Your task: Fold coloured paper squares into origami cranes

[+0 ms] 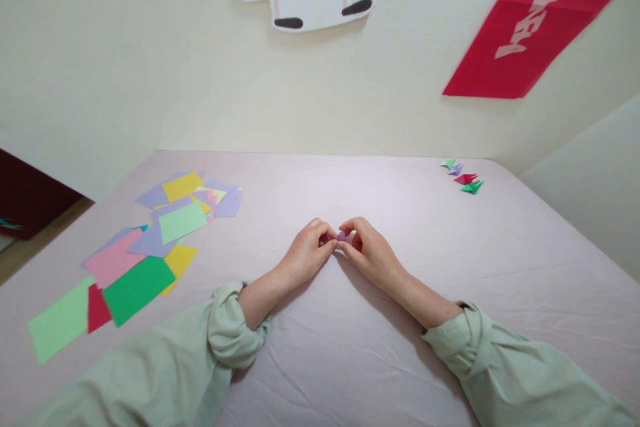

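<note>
My left hand (306,255) and my right hand (367,250) meet at the middle of the pale pink table (350,347). Both pinch a small folded purple paper piece (341,236) between their fingertips, just above the tabletop. The fingers of each hand are curled and closed on it. Most of the piece is hidden by my fingers. My forearms, in rolled-up light green sleeves, rest on the table.
A scatter of coloured paper rectangles (145,247), green, yellow, pink, purple and red, lies at the left. Several small folded paper pieces (465,177), green, purple and red, sit at the far right corner. A cream wall with red banners (530,20) stands behind the table.
</note>
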The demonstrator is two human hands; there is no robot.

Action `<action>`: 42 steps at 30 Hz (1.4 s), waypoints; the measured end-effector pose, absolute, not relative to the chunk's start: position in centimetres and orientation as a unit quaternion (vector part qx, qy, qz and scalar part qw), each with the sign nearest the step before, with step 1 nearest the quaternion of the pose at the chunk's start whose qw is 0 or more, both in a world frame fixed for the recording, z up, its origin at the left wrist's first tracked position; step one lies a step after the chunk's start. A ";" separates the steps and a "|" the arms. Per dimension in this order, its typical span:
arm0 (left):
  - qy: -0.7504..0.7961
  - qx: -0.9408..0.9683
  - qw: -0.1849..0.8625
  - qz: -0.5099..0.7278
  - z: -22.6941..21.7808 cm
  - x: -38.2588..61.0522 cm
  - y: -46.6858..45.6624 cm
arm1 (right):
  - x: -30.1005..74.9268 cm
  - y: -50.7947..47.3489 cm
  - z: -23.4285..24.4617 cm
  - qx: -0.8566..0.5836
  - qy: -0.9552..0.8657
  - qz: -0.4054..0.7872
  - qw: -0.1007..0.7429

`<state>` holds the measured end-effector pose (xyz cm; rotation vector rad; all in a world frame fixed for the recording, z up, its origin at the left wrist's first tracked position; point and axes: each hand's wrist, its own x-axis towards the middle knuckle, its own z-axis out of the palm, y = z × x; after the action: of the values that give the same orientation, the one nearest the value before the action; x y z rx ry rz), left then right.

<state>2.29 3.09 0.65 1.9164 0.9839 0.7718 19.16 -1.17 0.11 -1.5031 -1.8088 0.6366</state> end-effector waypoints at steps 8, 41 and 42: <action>0.401 0.755 0.410 0.318 0.4 2.2 3.1 | 19.3 -1.3 -0.1 -0.600 -0.677 0.251 0.346; 0.393 0.812 0.337 0.269 0.1 2.1 2.8 | 18.9 -1.1 0.4 -0.533 -0.725 0.227 0.374; 0.391 0.810 0.341 0.272 0.1 2.2 2.8 | 18.9 -1.1 0.3 -0.533 -0.724 0.228 0.373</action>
<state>2.15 2.77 0.09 2.1080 1.0174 0.7065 18.90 -1.13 0.34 -1.3656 -1.8548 0.5839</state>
